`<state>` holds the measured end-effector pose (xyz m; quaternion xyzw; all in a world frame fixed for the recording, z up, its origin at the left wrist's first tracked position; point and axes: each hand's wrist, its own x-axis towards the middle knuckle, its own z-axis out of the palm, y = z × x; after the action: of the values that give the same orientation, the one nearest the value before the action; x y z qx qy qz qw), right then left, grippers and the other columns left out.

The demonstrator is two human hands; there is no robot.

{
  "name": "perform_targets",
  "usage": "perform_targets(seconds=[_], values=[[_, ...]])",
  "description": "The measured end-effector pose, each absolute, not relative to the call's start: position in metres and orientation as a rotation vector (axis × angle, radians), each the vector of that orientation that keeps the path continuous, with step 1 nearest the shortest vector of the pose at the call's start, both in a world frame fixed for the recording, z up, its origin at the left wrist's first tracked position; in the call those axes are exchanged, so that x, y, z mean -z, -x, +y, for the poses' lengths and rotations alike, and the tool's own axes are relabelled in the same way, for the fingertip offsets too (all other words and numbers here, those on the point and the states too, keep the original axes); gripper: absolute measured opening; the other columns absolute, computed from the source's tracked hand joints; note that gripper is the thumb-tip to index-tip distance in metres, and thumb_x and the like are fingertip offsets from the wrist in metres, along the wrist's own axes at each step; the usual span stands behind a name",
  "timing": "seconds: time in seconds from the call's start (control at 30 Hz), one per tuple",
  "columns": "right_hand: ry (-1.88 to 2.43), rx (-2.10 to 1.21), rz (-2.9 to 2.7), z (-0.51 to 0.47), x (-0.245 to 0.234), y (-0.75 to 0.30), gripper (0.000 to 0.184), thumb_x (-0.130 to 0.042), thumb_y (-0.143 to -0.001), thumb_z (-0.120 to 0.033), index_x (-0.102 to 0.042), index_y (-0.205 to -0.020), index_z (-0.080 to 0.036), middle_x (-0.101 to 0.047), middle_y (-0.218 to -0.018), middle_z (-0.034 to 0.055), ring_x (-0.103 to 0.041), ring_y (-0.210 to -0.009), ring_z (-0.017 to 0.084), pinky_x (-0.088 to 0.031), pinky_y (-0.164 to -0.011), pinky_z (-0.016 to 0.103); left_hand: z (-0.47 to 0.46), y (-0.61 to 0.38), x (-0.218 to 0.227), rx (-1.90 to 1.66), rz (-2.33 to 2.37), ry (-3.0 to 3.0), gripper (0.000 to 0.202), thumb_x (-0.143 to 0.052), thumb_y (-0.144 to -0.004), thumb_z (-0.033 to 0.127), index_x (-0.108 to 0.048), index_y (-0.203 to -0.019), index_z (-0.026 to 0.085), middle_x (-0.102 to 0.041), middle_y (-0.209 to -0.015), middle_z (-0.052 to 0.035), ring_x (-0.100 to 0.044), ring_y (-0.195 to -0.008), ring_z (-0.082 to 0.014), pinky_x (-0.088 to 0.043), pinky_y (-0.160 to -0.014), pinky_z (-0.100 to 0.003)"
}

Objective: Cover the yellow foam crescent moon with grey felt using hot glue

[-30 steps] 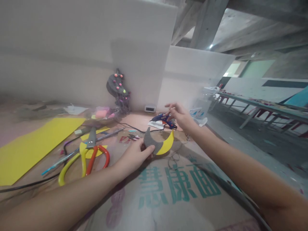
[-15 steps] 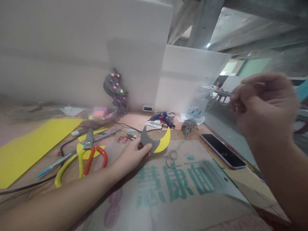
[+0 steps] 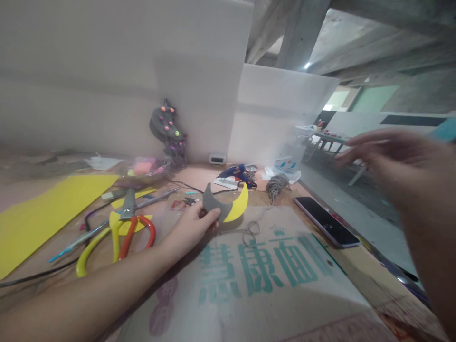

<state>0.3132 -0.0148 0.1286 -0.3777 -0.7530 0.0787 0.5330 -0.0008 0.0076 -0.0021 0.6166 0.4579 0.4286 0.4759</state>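
Observation:
My left hand (image 3: 194, 225) pinches a crescent-moon cutout (image 3: 240, 204) between thumb and fingers, above the printed sheet. The moon's right part is bare yellow; grey yarn (image 3: 214, 202) closely covers its left part. A loose grey strand (image 3: 251, 232) loops on the sheet beside it and runs back to a yarn ball (image 3: 278, 186). Raised at the right, away from the moon, my right hand (image 3: 392, 156) is blurred by motion. Its fingers look stretched out and apart, and I make out nothing in them.
Scissors (image 3: 128, 209) with yellow and red handles lie left of my arm, near yellow card (image 3: 53, 213). A blue glue gun (image 3: 237, 175) rests behind the moon. Right of the sheet (image 3: 228, 318) lies a phone (image 3: 326, 222). A grey crescent with coloured beads (image 3: 166, 123) leans at the back panel.
My right hand has dropped a little, and its fingers have gone from curled together to more stretched out. The left hand keeps its hold on the moon. The view has shifted slightly.

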Motion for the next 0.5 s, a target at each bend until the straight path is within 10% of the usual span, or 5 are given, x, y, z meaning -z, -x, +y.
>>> perform_targets(seconds=[0.07, 0.2, 0.5], values=[[1.235, -0.055, -1.874, -0.006, -0.113, -0.298, 0.013, -0.057, -0.088, -0.027, -0.068, -0.095, -0.028, -0.066, -0.061, -0.0016, -0.067, -0.062, 0.019, -0.054, -0.06, 0.034, 0.008, 0.001, 0.001, -1.086, 1.126, -1.48, 0.028, -0.057, -0.079, 0.045, -0.053, -0.073, 0.018, -0.056, -0.058, 0.0033, -0.05, -0.053, -0.0126, -0.035, -0.05, -0.023], [1.308, 0.008, -2.208, 0.009, -0.074, -0.262, 0.031, -0.057, -0.084, -0.022, -0.061, -0.115, -0.024, -0.068, -0.113, 0.0065, -0.065, -0.103, 0.025, -0.051, -0.088, 0.043, 0.009, 0.001, -0.001, -1.16, 1.125, -1.368, 0.03, -0.059, -0.075, 0.048, -0.053, -0.073, 0.018, -0.056, -0.057, 0.0031, -0.05, -0.053, -0.0126, -0.038, -0.052, -0.024], [1.105, -0.26, -2.613, -0.002, -0.034, -0.198, 0.026, -0.059, -0.087, -0.035, -0.066, -0.108, -0.022, -0.069, -0.11, 0.0098, -0.063, -0.101, 0.024, -0.048, -0.085, 0.036, 0.011, 0.002, 0.003, -1.221, 1.099, -1.32, 0.026, -0.059, -0.079, 0.043, -0.06, -0.078, 0.016, -0.06, -0.063, 0.0021, -0.054, -0.061, -0.0138, -0.041, -0.059, -0.024]])
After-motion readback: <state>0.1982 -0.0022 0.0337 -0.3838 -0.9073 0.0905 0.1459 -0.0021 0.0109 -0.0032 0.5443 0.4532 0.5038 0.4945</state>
